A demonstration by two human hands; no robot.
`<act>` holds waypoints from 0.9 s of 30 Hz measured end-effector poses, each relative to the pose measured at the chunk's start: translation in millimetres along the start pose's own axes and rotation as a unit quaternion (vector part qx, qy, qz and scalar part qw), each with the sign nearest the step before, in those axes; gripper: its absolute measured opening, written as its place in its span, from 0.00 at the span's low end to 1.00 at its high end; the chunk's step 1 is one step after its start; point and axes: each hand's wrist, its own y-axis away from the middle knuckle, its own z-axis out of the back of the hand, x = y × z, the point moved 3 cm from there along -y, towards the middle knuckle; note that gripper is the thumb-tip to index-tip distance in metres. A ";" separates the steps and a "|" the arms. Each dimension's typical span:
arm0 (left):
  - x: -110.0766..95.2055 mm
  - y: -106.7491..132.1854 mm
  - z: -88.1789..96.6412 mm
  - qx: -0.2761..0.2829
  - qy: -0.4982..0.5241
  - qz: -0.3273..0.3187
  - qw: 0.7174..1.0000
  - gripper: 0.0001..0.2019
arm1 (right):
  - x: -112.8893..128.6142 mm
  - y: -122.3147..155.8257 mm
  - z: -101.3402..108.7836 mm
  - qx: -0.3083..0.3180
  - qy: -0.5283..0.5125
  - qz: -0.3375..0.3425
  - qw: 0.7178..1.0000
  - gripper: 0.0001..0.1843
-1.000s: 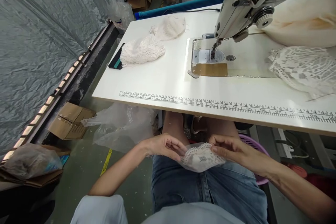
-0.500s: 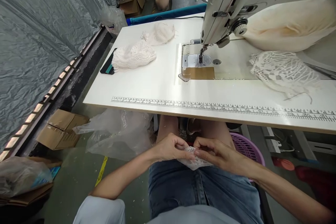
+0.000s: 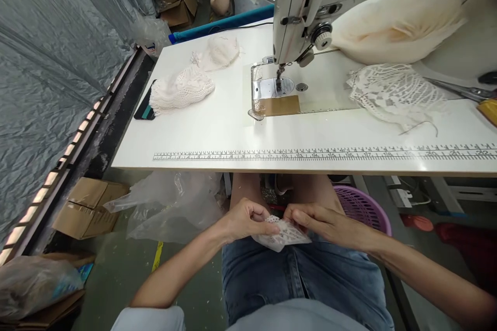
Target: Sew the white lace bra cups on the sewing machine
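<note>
Over my lap, below the table's front edge, I hold a small white lace piece between both hands. My left hand pinches its left edge with curled fingers. My right hand grips its right side, fingers closed over the top. The sewing machine stands on the white table ahead, its needle over the metal plate.
Two heaps of lace pieces lie at the table's left, a larger lace cloth and cream fabric at the right, scissors beyond. A plastic bag, cardboard boxes and a purple basket sit below. Another person stands behind the table.
My hands have folded the lace piece smaller and drawn closer together on my lap. The view has shifted right, bringing scissors into sight.
</note>
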 end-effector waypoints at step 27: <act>-13.3 1.7 -5.4 0.015 0.017 0.024 0.999 0.21 | 3.1 -6.6 -6.0 -0.067 0.030 -0.012 0.997 0.20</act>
